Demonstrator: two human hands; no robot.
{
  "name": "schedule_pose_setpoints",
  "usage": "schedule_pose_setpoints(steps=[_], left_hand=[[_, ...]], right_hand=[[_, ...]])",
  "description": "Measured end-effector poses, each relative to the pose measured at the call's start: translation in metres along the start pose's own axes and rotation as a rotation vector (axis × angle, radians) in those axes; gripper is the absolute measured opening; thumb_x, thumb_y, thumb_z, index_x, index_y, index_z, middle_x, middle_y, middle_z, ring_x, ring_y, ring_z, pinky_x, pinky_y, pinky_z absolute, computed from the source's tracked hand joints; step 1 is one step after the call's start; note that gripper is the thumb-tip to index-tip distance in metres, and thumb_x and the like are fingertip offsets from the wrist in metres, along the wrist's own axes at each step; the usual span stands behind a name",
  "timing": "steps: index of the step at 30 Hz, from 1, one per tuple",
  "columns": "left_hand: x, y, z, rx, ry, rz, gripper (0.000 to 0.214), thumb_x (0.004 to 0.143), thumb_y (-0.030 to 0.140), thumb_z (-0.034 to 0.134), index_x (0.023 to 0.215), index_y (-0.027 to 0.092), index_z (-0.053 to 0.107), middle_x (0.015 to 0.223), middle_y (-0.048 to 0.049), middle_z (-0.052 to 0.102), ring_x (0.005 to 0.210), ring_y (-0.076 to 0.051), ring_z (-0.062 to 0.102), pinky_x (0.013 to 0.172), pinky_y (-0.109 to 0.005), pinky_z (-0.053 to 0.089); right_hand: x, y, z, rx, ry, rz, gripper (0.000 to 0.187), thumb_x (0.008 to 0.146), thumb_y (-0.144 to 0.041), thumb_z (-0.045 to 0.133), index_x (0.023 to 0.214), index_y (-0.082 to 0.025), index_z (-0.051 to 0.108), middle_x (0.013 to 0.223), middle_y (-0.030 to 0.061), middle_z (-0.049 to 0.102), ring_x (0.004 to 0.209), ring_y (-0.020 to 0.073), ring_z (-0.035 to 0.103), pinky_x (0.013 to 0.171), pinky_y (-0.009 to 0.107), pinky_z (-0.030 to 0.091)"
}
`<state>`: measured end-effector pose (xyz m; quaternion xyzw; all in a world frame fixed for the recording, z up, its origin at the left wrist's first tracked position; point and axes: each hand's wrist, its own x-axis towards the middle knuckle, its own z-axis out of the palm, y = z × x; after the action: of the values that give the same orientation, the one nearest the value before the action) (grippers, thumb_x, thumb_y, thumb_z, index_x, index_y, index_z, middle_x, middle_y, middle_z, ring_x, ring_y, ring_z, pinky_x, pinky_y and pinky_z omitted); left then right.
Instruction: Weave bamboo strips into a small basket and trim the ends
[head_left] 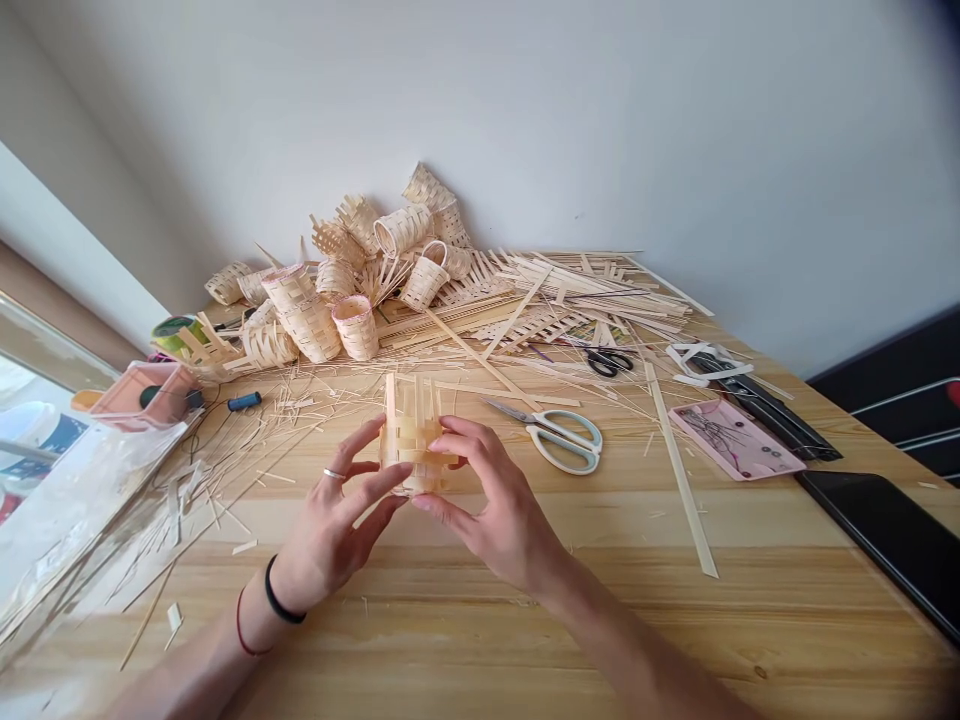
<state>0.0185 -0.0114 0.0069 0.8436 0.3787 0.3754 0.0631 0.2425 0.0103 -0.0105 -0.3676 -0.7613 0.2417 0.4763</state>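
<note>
A half-woven basket (411,440) stands upright between both hands, its strip ends sticking up. The left hand (339,510) and right hand (487,505) grip its sides, fingers spread and curved, wrists resting low toward the table (480,600).

The woven basket (411,440) is matt, pale wooden splint; the worktop (480,640) is smooth, grained pine; the scissors (534,420) combine steel blades with glossy white plastic handles.

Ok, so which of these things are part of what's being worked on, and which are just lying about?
Being worked on:
half-woven strip basket, held by the left hand and right hand

Lying about:
white-handled scissors
heap of woven baskets
loose cut strips
pink tray
</note>
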Motion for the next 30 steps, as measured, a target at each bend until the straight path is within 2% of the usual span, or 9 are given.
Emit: schedule_pose_setpoints(steps=[2, 7, 11, 16, 20, 23, 30], left_hand=[[-0.0011, -0.0010, 0.0014, 0.010, -0.011, -0.014, 0.054, 0.099, 0.006, 0.064, 0.146, 0.032, 0.054, 0.165, -0.0153, 0.037, 0.134, -0.030, 0.065, 0.092, -0.041, 0.070], [-0.0036, -0.0029, 0.0026, -0.001, -0.003, -0.098, 0.072, 0.099, 0.013, 0.066, 0.161, 0.036, 0.039, 0.165, -0.0164, 0.039, 0.138, -0.033, 0.061, 0.100, -0.052, 0.067], [-0.0066, -0.0056, 0.0028, -0.031, 0.040, -0.187, 0.074, 0.097, 0.014, 0.068, 0.162, 0.037, 0.039, 0.162, -0.0150, 0.040, 0.142, -0.034, 0.056, 0.094, -0.046, 0.070], [-0.0076, -0.0072, 0.0027, 0.049, 0.003, -0.147, 0.078, 0.095, 0.018, 0.073, 0.162, 0.037, 0.038, 0.157, -0.0136, 0.047, 0.149, -0.036, 0.049, 0.100, -0.049, 0.067], [-0.0069, -0.0050, 0.0020, 0.048, -0.007, -0.148, 0.077, 0.097, 0.018, 0.070, 0.163, 0.037, 0.035, 0.155, -0.0129, 0.052, 0.145, -0.033, 0.053, 0.095, -0.045, 0.069], [-0.0070, -0.0036, 0.0013, 0.016, -0.012, -0.151, 0.078, 0.097, 0.017, 0.069, 0.164, 0.037, 0.034, 0.153, -0.0135, 0.051, 0.142, -0.033, 0.053, 0.090, -0.042, 0.070], [-0.0067, -0.0021, 0.0005, -0.009, -0.021, -0.183, 0.081, 0.096, 0.015, 0.069, 0.165, 0.037, 0.032, 0.146, -0.0138, 0.048, 0.137, -0.031, 0.052, 0.096, -0.045, 0.066]], right_hand=[[-0.0004, -0.0006, 0.0012, -0.003, 0.013, -0.007, 0.045, 0.094, -0.032, 0.080, 0.132, -0.032, 0.055, 0.144, 0.0124, 0.060, 0.136, 0.0333, 0.058, 0.112, 0.057, 0.054], [0.0010, -0.0020, -0.0010, -0.015, -0.016, -0.058, 0.057, 0.091, -0.030, 0.084, 0.138, -0.032, 0.051, 0.149, 0.0133, 0.058, 0.138, 0.0353, 0.056, 0.114, 0.060, 0.051], [0.0016, -0.0012, -0.0020, 0.002, -0.074, -0.085, 0.068, 0.086, -0.022, 0.087, 0.141, -0.032, 0.048, 0.154, 0.0133, 0.054, 0.142, 0.0361, 0.053, 0.116, 0.061, 0.049], [0.0004, -0.0005, 0.0023, -0.013, -0.064, -0.130, 0.061, 0.088, -0.008, 0.080, 0.136, -0.029, 0.048, 0.147, 0.0147, 0.057, 0.137, 0.0343, 0.054, 0.113, 0.058, 0.051], [0.0011, -0.0010, 0.0033, -0.025, -0.097, -0.162, 0.071, 0.084, -0.006, 0.082, 0.141, -0.029, 0.045, 0.148, 0.0150, 0.055, 0.137, 0.0352, 0.053, 0.113, 0.059, 0.050], [0.0028, -0.0013, 0.0030, -0.050, -0.066, -0.176, 0.078, 0.084, -0.003, 0.080, 0.146, -0.031, 0.042, 0.145, 0.0135, 0.058, 0.136, 0.0353, 0.053, 0.114, 0.060, 0.049], [0.0035, -0.0012, 0.0036, -0.050, -0.027, -0.208, 0.080, 0.082, -0.002, 0.083, 0.147, -0.029, 0.045, 0.139, 0.0119, 0.064, 0.135, 0.0328, 0.054, 0.116, 0.055, 0.048]])
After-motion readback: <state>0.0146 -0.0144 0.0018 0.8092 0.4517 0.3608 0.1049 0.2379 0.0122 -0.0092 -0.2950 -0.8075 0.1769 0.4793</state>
